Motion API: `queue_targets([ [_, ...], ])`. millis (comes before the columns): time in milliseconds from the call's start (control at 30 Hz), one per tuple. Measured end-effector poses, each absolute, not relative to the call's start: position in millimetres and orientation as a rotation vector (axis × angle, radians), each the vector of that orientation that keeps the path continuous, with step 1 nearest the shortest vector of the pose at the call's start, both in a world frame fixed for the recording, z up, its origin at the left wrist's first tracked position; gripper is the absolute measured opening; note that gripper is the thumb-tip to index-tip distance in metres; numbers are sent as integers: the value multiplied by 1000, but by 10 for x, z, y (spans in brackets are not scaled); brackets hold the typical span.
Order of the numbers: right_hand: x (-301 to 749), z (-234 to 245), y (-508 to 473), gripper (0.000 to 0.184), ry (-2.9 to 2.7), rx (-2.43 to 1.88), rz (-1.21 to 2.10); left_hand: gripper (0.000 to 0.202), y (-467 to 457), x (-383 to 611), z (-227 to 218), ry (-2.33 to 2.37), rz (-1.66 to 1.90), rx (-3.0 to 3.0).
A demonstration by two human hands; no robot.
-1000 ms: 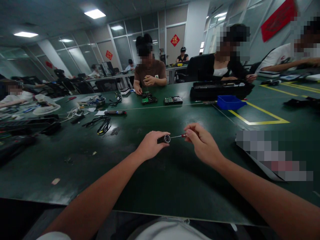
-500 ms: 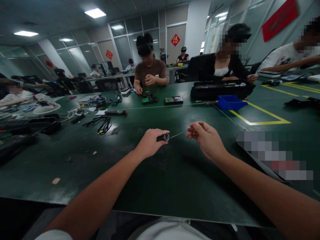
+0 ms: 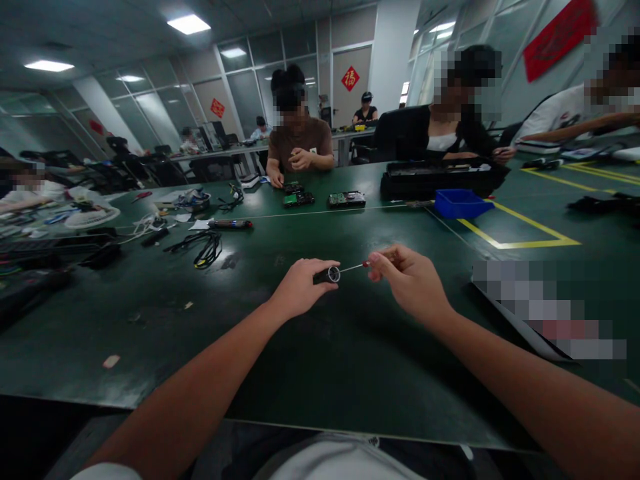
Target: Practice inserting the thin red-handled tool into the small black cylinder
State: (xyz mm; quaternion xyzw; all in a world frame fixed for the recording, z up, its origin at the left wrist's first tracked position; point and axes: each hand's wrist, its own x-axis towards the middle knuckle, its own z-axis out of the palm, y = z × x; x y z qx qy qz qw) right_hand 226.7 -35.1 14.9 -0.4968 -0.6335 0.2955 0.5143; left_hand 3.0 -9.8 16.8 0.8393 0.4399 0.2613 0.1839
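Between the thumb and fingers of my left hand [image 3: 299, 288] is a short black cylinder [image 3: 325, 275], its pale-rimmed round end turned toward the right. It looks like a small flashlight, though its far part is hidden by the hand. My right hand [image 3: 413, 277] pinches a thin screwdriver [image 3: 354, 267] with a red collar near the fingertips; most of its handle is covered. The metal shaft points left and its tip reaches the rim of the cylinder. Whether the tip goes inside cannot be made out. Both hands are held over the green table [image 3: 320, 373].
Black cables [image 3: 203, 250] and a pen-like tool [image 3: 230, 225] lie to the left. Circuit boards [image 3: 347, 199] sit ahead, before a co-worker [image 3: 300, 143]. A blue bin [image 3: 463, 204] stands front right, near a black tray-like unit [image 3: 445, 179]. A blurred-out sheet lies right.
My right hand has turned and its fingers have shifted slightly, so the red collar of the screwdriver now shows. My left hand and the cylinder have barely moved.
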Motion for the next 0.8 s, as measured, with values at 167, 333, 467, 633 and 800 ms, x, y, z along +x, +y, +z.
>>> queue_targets([
  [167, 2261, 195, -428, 21, -1656, -1172, 594, 41, -84, 13, 117, 1204, 716, 2402],
  [333, 2249, 211, -446, 29, -1719, -1192, 617, 42, -76, 21, 82, 1196, 686, 2421],
  [467, 2237, 212, -445, 25, -1642, -1211, 628, 42, -74, 26, 79, 1174, 694, 2407],
  [633, 2238, 135, -367, 22, -1429, -1081, 854, 42, -91, 7, 129, 1175, 757, 2348],
  [800, 2302, 85, -203, 28, -1095, -994, 1231, 42, -64, -15, 162, 1128, 803, 2477],
])
